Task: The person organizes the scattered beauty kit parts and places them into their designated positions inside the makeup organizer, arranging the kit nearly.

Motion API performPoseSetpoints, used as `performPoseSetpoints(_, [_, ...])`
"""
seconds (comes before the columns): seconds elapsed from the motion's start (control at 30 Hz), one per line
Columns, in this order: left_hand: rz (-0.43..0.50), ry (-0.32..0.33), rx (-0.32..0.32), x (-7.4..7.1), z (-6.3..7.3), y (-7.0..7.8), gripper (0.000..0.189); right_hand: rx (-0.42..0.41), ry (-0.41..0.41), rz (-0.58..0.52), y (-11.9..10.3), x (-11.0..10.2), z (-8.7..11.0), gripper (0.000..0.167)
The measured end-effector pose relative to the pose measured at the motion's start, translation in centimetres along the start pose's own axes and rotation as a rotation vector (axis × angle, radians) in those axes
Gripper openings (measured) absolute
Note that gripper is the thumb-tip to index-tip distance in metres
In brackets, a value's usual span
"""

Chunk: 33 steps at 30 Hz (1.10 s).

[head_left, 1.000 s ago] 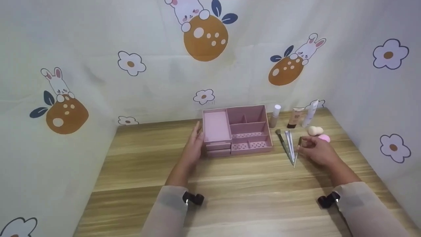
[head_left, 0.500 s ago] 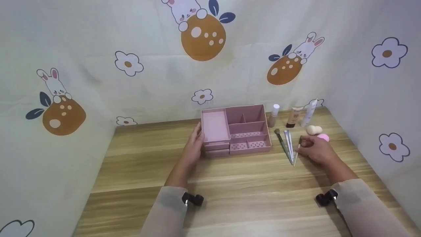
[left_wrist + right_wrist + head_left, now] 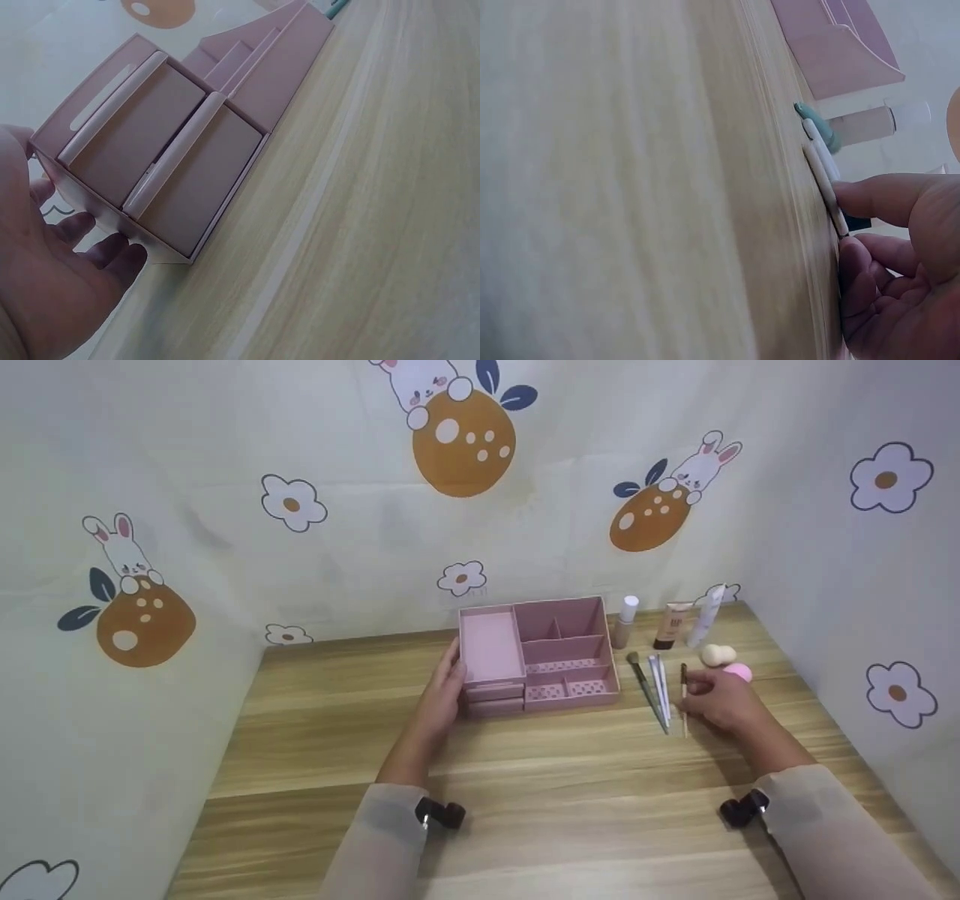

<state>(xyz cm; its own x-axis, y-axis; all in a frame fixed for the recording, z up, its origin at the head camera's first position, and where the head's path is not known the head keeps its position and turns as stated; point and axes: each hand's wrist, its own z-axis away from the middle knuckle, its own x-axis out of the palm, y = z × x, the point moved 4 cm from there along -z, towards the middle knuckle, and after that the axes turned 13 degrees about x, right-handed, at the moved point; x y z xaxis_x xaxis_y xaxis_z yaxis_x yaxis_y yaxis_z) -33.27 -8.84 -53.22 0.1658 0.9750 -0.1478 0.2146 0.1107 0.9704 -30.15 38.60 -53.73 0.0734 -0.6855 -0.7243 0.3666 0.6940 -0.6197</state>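
Note:
My left hand [image 3: 442,697] rests against the left side of a pink desktop organizer [image 3: 491,645], fingers extended along its wall in the left wrist view. The organizer has two drawers [image 3: 161,142] at its front and a stepped compartment section. My right hand [image 3: 724,701] pinches a thin makeup brush [image 3: 684,679] with a dark tip and pale handle, low over the table. The right wrist view shows thumb and fingers at the brush handle [image 3: 821,176]. Left of it lie a green-handled brush [image 3: 649,697] and slim white sticks [image 3: 660,690], whose kind I cannot tell.
Behind the brushes stand a white-capped bottle [image 3: 625,622], a beige tube [image 3: 673,626] and a white tube [image 3: 706,617]. A cream sponge [image 3: 718,655] and a pink sponge [image 3: 739,671] lie by the right hand. All sit on a wood-grain table [image 3: 570,795].
The brush in my right hand has swung, its lower end moving right, away from the other brushes. My left hand and the organizer stay in place.

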Motion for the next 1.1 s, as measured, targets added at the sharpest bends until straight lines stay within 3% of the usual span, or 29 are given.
performPoseSetpoints(0.27, [0.038,0.001,-0.042,0.0,0.3,-0.5,0.062,-0.007,0.023,0.014,0.2,-0.2,0.1,0.062])
performPoseSetpoints(0.43, [0.073,-0.009,-0.041,0.0,0.3,-0.9,0.065,0.001,0.025,0.023,0.1,-0.4,0.3,0.055])
performPoseSetpoints(0.67, [0.145,-0.026,-0.016,0.0,0.4,-0.9,0.063,-0.019,0.043,0.126,-0.4,-0.6,0.6,0.051])
performPoseSetpoints(1.1, [0.115,-0.019,-0.028,-0.2,0.5,-1.1,0.057,0.003,0.023,0.116,-0.5,-0.5,0.3,0.048])
